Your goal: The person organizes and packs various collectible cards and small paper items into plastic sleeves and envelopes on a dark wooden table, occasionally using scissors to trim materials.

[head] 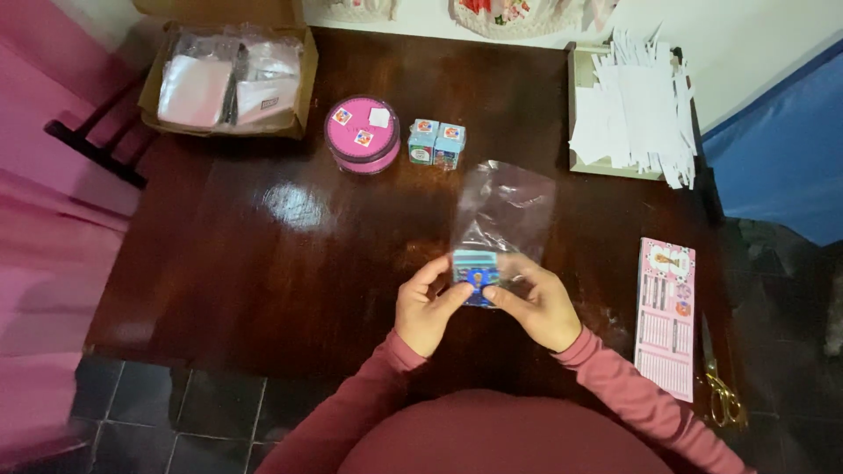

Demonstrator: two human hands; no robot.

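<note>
At centre frame, the left hand (423, 309) and right hand (537, 307) pinch a small blue box (475, 274) at a clear plastic bag (503, 211)'s mouth, mid-bagging; sliding it deeper needs care.

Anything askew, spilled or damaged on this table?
Only the white paper strips look untidy: they fan loosely over the edge of their shallow tray at the table's far right corner. The scissors lie right at the table's near right edge. Nothing looks spilled or damaged.

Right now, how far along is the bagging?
Looks done: two small boxes stand beside the pink round tin, whether bagged is unclear. In hand: left hand and right hand hold a small blue box at the clear bag's mouth. Left: cannot tell.
</note>
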